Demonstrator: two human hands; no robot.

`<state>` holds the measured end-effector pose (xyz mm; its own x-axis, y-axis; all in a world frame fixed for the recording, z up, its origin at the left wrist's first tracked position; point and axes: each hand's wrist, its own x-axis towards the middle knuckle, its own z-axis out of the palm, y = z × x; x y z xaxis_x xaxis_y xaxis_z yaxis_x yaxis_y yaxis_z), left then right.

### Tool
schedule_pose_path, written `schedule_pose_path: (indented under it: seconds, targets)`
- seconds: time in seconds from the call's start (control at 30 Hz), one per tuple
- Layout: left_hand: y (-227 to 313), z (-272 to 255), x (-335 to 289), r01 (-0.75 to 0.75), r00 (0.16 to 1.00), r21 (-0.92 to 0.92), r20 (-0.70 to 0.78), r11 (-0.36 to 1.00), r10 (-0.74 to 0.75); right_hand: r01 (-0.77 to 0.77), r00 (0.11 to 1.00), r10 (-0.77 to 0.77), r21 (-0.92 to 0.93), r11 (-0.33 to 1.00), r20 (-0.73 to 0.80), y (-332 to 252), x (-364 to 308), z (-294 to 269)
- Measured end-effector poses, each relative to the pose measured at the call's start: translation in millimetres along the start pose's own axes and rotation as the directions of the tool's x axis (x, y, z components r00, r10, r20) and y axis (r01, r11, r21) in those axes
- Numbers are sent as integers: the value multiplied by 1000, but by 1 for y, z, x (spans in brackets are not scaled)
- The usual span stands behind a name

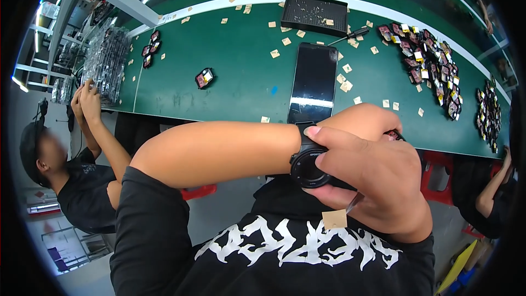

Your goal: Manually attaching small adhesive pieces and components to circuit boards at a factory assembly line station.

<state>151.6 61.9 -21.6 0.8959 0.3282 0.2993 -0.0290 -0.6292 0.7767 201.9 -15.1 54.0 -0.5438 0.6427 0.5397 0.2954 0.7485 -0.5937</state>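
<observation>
A black round wristwatch (pixel 310 168) is strapped on my left wrist. My right hand (pixel 378 172) crosses over it, its thumb and fingers closed on the watch's case and strap. A tan paper tab (pixel 335 219) on a clear strip hangs below the right hand's lower fingers. My left hand (pixel 364 118) is curled beyond the right hand, which hides most of its fingers. At its fingertips shows part of a small black-and-red electronic unit (pixel 393 135), apparently held there. A dark-screened phone (pixel 313 79) lies on the green bench just beyond my left wrist.
The green bench (pixel 230 98) carries scattered tan tabs (pixel 275 53), a black parts tray (pixel 290 22) and a screwdriver (pixel 357 32). Piled electronic units (pixel 433 66) lie right; one unit (pixel 204 78) sits left. A co-worker (pixel 82 181) reaches toward stacked clear trays (pixel 104 60).
</observation>
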Motion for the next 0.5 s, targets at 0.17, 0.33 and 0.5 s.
schedule_pose_path:
  seconds: [0.17, 0.33, 0.5]
  targets:
    - [14, -10, -52, 104, 993, -215, -39, 971, -115, 58, 997, -59, 34, 998, 40, 16, -6, -6]
    - [6, -19, -63, 50, 920, -841, -171, 539, -352, -219, 971, 235, 247, 944, -34, 17, -2, -31]
    - [27, -54, -55, 463, 797, -480, -143, 745, -587, -398, 878, 427, 166, 902, -215, 21, -33, -78]
